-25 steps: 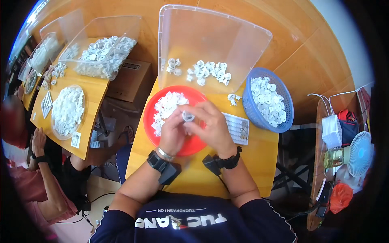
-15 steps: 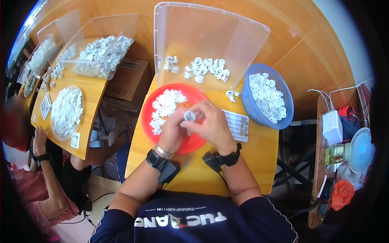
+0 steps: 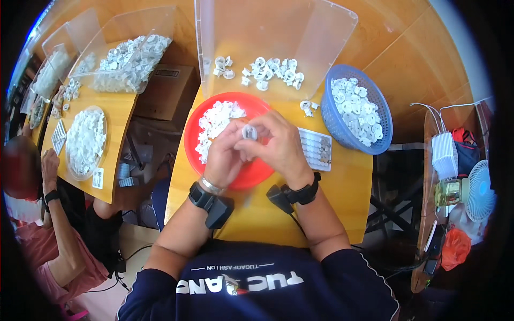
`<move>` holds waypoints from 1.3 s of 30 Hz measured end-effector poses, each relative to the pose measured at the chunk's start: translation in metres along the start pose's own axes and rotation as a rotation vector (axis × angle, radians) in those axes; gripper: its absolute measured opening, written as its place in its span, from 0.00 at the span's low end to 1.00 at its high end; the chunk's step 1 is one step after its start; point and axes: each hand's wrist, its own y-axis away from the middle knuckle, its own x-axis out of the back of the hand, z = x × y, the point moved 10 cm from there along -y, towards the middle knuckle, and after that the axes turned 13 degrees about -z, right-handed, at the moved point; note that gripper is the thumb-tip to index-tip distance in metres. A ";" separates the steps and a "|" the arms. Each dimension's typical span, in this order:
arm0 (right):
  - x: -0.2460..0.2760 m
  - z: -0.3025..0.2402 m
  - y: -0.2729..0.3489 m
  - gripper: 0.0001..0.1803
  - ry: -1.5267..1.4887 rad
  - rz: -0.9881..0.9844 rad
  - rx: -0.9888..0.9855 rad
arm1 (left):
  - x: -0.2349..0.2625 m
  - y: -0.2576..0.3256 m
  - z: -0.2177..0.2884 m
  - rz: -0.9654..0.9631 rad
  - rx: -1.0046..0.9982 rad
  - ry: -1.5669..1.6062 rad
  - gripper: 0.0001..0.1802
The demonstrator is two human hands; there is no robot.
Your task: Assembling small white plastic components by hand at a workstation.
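A small round white plastic part (image 3: 249, 132) is held between my two hands, above a red plate (image 3: 259, 174). My left hand (image 3: 224, 155) is closed round the part from the left, its lower fingers partly hidden. My right hand (image 3: 281, 144) pinches the part from the right with thumb and fingers. Small white plastic pieces (image 3: 218, 120) are heaped in the left half of the plate. Just right of my right hand lies a white tray (image 3: 313, 140) with rows of small round pieces.
A blue basket (image 3: 330, 122) of round white parts stands at the right. Behind the plate is a clear plastic bin (image 3: 278, 32); white parts (image 3: 273, 70) lie there. At the left, a co-worker's hand (image 3: 50, 166) rests by another table with a dish (image 3: 85, 142) of white pieces.
The whole view has shifted slightly, so the table appears higher. Both hands still hold the white part, and the right fingers have changed their position on it a little.
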 end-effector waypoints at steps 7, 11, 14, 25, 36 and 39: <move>-0.001 0.028 0.004 0.08 -0.008 -0.051 -0.148 | 0.041 0.012 0.040 0.246 -0.303 0.080 0.10; -0.030 0.026 0.007 0.05 0.158 -0.303 -0.079 | 0.044 0.012 0.044 0.154 -0.336 0.105 0.10; -0.045 0.021 0.007 0.06 0.203 -0.313 -0.031 | 0.043 0.010 0.040 0.193 -0.327 0.152 0.10; -0.052 0.049 0.009 0.07 0.310 -0.317 -0.223 | 0.039 0.008 0.031 0.169 -0.268 0.234 0.14; -0.049 0.059 0.008 0.05 0.301 -0.231 -0.218 | 0.024 0.004 0.029 0.101 -0.209 0.157 0.08; -0.050 0.057 0.008 0.05 0.308 -0.258 -0.182 | 0.025 0.005 0.027 0.171 -0.192 0.185 0.09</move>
